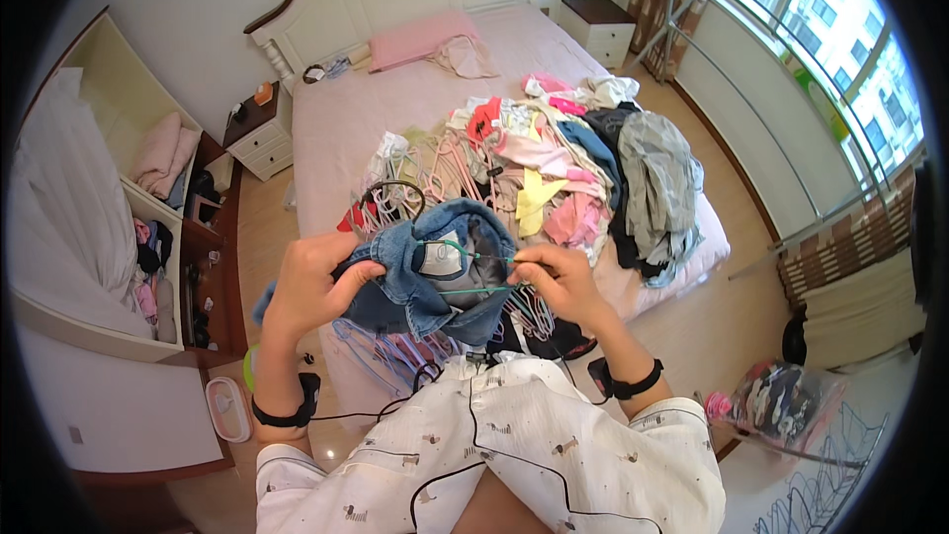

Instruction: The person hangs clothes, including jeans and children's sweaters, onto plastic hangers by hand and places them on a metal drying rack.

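Observation:
A blue denim jacket [400,262] hangs in front of me, its collar turned up toward me with a white label showing inside. My left hand [321,282] grips the jacket at its left shoulder, thumb on top. A thin green clothes hanger [465,290] sits partly inside the neck opening. With thumb and fingers pinched, my right hand [557,282] holds the hanger near its right end. The part of the hanger inside the jacket is hidden by the denim.
Behind the jacket, a bed [336,148] carries a large heap of clothes [554,173] and many loose hangers [445,168]. More hangers [381,356] lie near my waist. An open wardrobe [109,307] stands at left, a metal rack [771,129] at right by the window.

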The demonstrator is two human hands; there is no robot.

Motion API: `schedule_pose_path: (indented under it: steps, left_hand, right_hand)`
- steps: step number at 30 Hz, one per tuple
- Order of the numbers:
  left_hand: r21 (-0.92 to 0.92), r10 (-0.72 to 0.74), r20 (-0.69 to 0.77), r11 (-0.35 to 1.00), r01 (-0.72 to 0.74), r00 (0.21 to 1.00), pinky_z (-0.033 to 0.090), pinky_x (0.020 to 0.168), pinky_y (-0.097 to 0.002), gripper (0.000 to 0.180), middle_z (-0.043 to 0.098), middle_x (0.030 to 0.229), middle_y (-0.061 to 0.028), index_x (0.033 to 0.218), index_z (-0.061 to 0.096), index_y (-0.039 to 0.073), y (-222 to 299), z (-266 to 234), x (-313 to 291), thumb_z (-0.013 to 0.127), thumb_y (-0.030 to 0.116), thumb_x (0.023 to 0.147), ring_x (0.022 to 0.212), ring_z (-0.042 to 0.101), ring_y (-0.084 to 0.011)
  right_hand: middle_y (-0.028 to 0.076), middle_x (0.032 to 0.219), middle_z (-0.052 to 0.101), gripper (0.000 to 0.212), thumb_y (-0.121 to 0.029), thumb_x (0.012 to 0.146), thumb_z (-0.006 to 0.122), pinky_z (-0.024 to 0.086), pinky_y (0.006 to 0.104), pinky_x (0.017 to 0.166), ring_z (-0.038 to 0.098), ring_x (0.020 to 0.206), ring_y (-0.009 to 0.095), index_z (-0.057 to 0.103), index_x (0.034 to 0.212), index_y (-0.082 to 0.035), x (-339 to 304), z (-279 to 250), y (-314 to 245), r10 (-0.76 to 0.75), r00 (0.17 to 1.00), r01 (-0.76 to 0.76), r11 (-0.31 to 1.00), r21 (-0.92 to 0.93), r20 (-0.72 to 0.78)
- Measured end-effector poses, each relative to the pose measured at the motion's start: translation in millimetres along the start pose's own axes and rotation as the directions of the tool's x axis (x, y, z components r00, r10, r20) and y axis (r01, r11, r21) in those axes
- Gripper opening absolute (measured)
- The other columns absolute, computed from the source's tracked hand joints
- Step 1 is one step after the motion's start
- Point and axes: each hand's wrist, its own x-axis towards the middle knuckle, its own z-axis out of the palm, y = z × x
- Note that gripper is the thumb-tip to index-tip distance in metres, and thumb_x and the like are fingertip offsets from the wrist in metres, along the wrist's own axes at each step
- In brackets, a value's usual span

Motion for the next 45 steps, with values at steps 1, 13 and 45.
schedule_pose_path:
  steps: [1,13,45]
  left_hand:
    - [-0.014,-0.029,0.038,0.999,0.03,0.999,0.042,0.055,-0.0361,0.025,0.054,0.064,-0.0151,0.082,0.065,0.001,-2,4,-2,0.075,0.023,0.08,0.057,0.049,-0.0329]
    - [-0.142,-0.08,-0.183,0.988,0.054,0.98,0.039,0.053,-0.0294,0.023,0.058,0.063,-0.0083,0.078,0.064,-0.001,-4,7,-19,0.075,0.019,0.083,0.056,0.052,-0.0182]
    - [0.393,0.029,-0.374,0.91,0.13,0.927,0.041,0.052,-0.0371,0.016,0.053,0.068,-0.0149,0.08,0.058,0.003,3,18,4,0.071,0.011,0.084,0.058,0.052,-0.0333]
  right_hand:
    - [0.008,0.084,0.071,0.014,-0.011,0.096,0.061,0.053,0.0225,0.062,0.07,0.076,0.014,0.066,0.101,0.001,0,-5,6,0.085,0.996,-0.086,0.993,0.076,0.013]
    - [0.003,0.095,0.062,0.02,-0.017,0.089,0.07,0.052,0.0254,0.066,0.061,0.079,0.011,0.062,0.104,-0.007,27,3,49,0.554,0.814,-0.575,0.733,0.363,0.173]
    - [0.008,0.078,0.068,0.015,0.0,0.08,0.066,0.051,0.0262,0.058,0.065,0.064,0.013,0.067,0.094,-0.001,51,-5,-13,-0.29,0.845,0.036,0.87,-0.492,-0.45]
